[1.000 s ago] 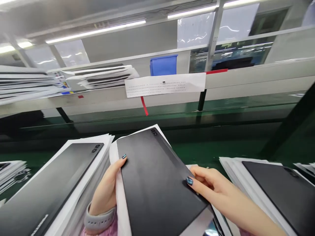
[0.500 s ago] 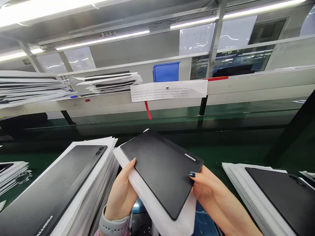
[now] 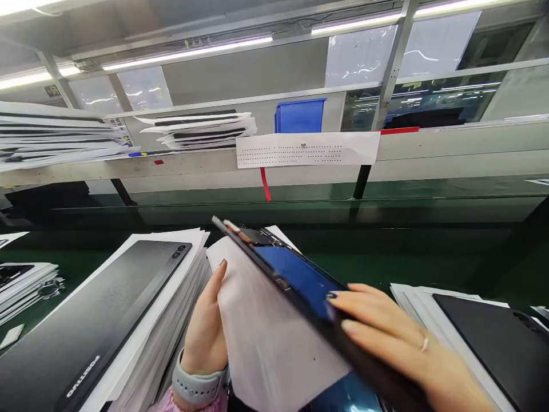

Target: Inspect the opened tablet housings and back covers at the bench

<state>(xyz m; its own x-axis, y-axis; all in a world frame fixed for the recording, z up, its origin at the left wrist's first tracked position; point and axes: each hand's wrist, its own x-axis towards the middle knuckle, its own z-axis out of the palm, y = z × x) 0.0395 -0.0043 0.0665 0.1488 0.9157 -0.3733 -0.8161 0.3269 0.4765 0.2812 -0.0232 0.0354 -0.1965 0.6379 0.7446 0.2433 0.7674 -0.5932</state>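
Note:
A black POSITIVO tablet (image 3: 295,274) is tilted steeply on edge, turned so a glossy blue face shows, with orange strips near its far end. My right hand (image 3: 386,337) lies over its near edge, fingers gripping it. My left hand (image 3: 203,337) pinches a white paper sheet (image 3: 274,337) that lies under the tablet. Close to that wrist, a stack of white-wrapped tablets (image 3: 94,309) has a black POSITIVO tablet on top. To the right of my right hand sits another such stack (image 3: 484,337). The tablet's lower end is hidden behind my right hand.
Ahead lies a green work surface (image 3: 429,263) below a grey shelf edge (image 3: 141,169) carrying paper-wrapped stacks (image 3: 201,130) and a blue plastic bin (image 3: 300,117). A dotted white sheet (image 3: 306,150) hangs on the shelf edge. A small stack (image 3: 26,286) sits far left.
The tablet has rotated from lying with its black back up to standing steeply on edge, now showing its blue face. My right hand has moved over its edge.

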